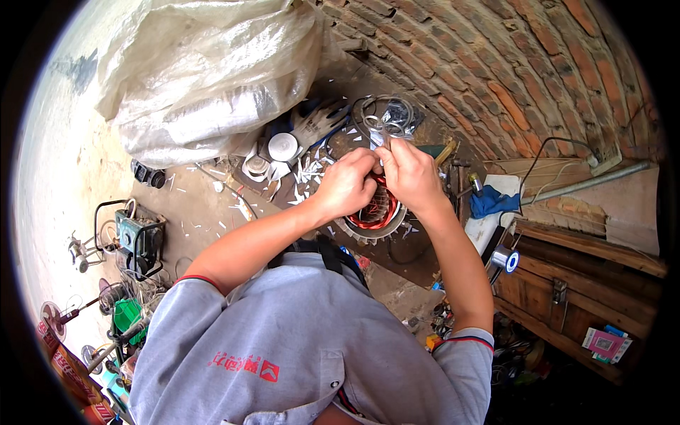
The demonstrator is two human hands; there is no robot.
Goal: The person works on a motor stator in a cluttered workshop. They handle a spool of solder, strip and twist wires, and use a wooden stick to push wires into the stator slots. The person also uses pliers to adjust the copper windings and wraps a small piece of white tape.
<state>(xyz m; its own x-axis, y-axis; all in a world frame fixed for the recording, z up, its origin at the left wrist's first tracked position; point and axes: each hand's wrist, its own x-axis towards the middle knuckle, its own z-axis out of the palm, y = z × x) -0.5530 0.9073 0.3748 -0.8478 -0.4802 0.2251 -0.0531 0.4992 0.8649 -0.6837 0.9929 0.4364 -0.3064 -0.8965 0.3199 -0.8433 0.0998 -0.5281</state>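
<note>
Both my hands are over a motor stator (383, 231) with red windings inside its round metal housing. My left hand (346, 185) is closed, its thumb and fingers pinched at the stator's far rim. My right hand (413, 177) is closed too, its fingertips meeting the left ones. Whatever lies between the fingers is hidden. Just beyond the right fingertips show metal loops like scissor handles (373, 123); whether the hand touches them I cannot tell. White paper scraps (309, 170) are scattered left of the stator.
A work glove (319, 126) and a white roll (283, 146) lie at the far left of the bench, near a large plastic sheet (212, 78). On the right are a blue cloth (494, 202), a wire spool (506, 259) and a brick wall (489, 71). A green machine (139, 237) stands left.
</note>
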